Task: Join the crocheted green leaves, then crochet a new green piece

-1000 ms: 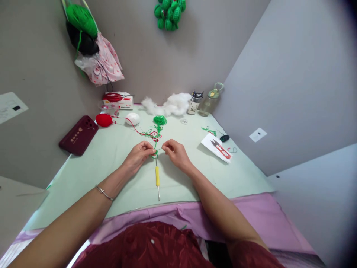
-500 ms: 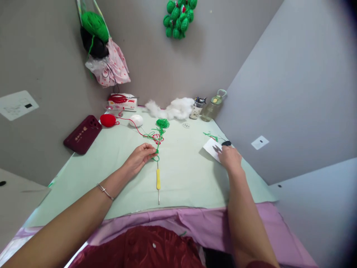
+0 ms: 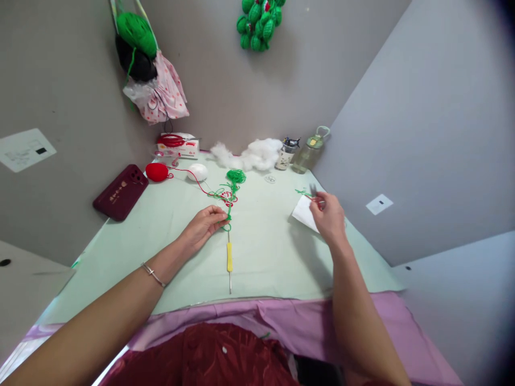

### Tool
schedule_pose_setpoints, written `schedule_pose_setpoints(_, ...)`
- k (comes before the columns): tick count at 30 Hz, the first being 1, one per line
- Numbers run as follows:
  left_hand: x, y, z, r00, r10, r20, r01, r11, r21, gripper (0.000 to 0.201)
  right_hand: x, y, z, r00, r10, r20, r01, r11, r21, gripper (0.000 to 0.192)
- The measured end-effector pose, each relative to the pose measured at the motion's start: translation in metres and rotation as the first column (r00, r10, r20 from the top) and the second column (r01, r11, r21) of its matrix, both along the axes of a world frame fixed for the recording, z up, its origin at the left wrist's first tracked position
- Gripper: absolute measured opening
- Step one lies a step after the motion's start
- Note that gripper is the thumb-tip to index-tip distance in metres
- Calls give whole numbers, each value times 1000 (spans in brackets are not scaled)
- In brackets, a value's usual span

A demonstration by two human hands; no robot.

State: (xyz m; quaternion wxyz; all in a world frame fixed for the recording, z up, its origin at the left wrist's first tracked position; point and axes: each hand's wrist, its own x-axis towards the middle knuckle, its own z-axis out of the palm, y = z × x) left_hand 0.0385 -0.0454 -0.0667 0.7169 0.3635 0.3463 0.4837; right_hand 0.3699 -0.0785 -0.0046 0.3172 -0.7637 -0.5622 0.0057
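Observation:
My left hand [image 3: 207, 224] pinches a small piece of green crochet work [image 3: 229, 217] between thumb and fingertips. A loose loop of green yarn hangs just below it. Under that loop, a crochet hook [image 3: 229, 257] with a yellow grip lies on the table, pointing away from me. Over at the right, my right hand [image 3: 329, 214] is closed around small thread snips [image 3: 313, 190], whose dark, slightly blurred blades point up and away. Below these snips lies a white sheet of paper [image 3: 304, 213]. Green yarn scraps [image 3: 302, 191] are just beyond it.
Tangled green yarn [image 3: 235, 177] and a red-and-white piece [image 3: 229, 198] lie ahead of my left hand. Farther back are a red yarn ball [image 3: 157, 172], a white ball [image 3: 197, 172], stuffing [image 3: 257, 154], a pen cup [image 3: 285, 157] and a bottle [image 3: 311, 153]. A phone [image 3: 121, 193] rests at left.
My right hand has lifted the snips off the white paper and turned them so the blades point upward. My left hand stays in place with the green crochet work.

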Motion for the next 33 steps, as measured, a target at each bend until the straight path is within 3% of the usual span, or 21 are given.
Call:
schedule_pose_setpoints(2,0,0,0,1000,1,2,-1,1000,4,23,-26,1,-1,967,224,-118,-229,973,-23,42)
schedule_pose_setpoints(4,0,0,0,1000,-1,4,1,1000,10,23,-55,0,-7,885,405,-230,-426,904,-46,43)
schedule_pose_setpoints(9,0,-1,1,1000,-3,24,2,1000,20,23,-106,-1,-24,703,589,-398,-656,753,-46,42)
schedule_pose_setpoints(15,1,-2,1,999,-13,47,12,1000,16,24,-120,-1,-30,631,624,-461,-715,698,-34,41)
schedule_pose_setpoints(22,2,-4,2,998,-36,53,35,999,21,24,-126,-1,-29,672,636,-379,-701,711,-51,37)
schedule_pose_setpoints(25,1,-4,2,998,-38,52,36,999,27,24,-116,1,-32,744,614,-263,-650,756,-76,37)
schedule_pose_setpoints(29,0,-3,2,999,-24,47,22,999,28,22,-99,1,-37,849,528,11,-526,848,-58,30)
schedule_pose_setpoints(31,0,-3,2,999,-22,42,21,999,26,19,-98,-4,-37,824,545,154,-544,837,-55,34)
schedule_pose_setpoints(33,0,-3,2,999,-23,37,22,999,25,17,-106,-14,-36,720,644,259,-641,760,-108,36)
